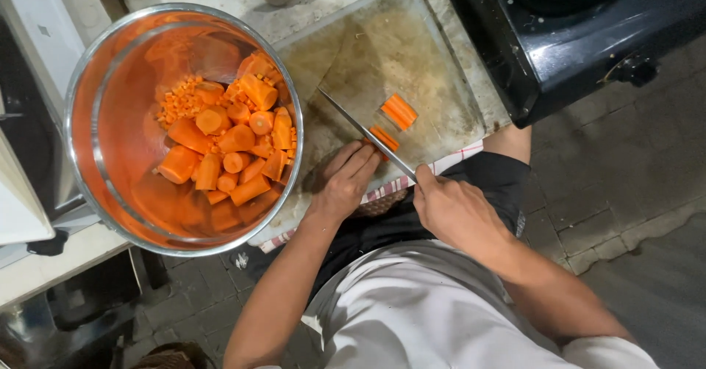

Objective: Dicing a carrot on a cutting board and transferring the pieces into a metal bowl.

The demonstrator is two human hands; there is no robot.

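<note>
Right hand [457, 209] clamped around knife [365, 134] handle, blade across worn cutting board [412, 60], left hand [343, 183] fingers pressed onto carrot piece [383, 138], cut carrot sticks [398, 111] just beyond, steel bowl [88, 97] of carrot chunks [228, 145] left.

We stand at a cutting board [412, 53] bearing carrot sticks [398, 111]; left, a bowl [84, 90] holding carrot chunks [228, 137]; right, a stove [573, 38].
</note>
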